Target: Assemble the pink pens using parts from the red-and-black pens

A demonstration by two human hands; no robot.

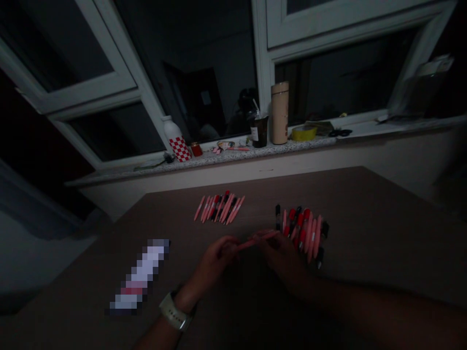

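Between my two hands a pink pen (251,241) is held above the table, slanting up to the right. My left hand (218,256), with a pale watch at the wrist, is closed round its left end. The fingers of my right hand (279,255) pinch it nearer the right end. Just beyond my right hand lies a loose pile of pink pens (313,234) mixed with red and black ones. Farther back, left of centre, several pens (219,208) in pink, red and black lie side by side in a row.
A pixelated, bright phone-like object (140,277) lies on the dark table (175,218) at left. Along the windowsill (219,156) stand a checked bottle (177,138), a small red jar (196,149), a drink cup (259,130), a beige flask (279,114) and yellow tape (304,133).
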